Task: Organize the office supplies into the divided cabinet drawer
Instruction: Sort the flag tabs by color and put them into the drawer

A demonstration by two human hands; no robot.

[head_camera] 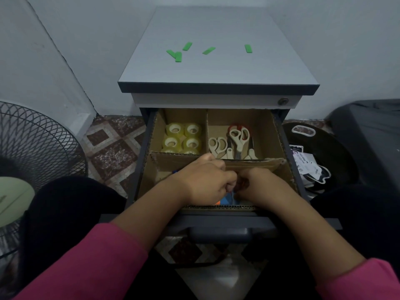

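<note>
Both hands were lowered into the front compartment of the cardboard-divided drawer point(279, 135); the left hand point(205, 180) and right hand point(259, 185) were pressed together with fingers curled, apparently so that small supplies could be set down there, though what was grasped could not be told. Beyond the fingers, tape rolls point(183, 137) and scissors point(233, 141) were kept in separate rear compartments; green strips point(208, 50) lay unsorted on the cabinet's top surface point(216, 68).

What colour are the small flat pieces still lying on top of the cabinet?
Bright green. The flat pieces show clearly in the head view, scattered on the grey cabinet top.
</note>
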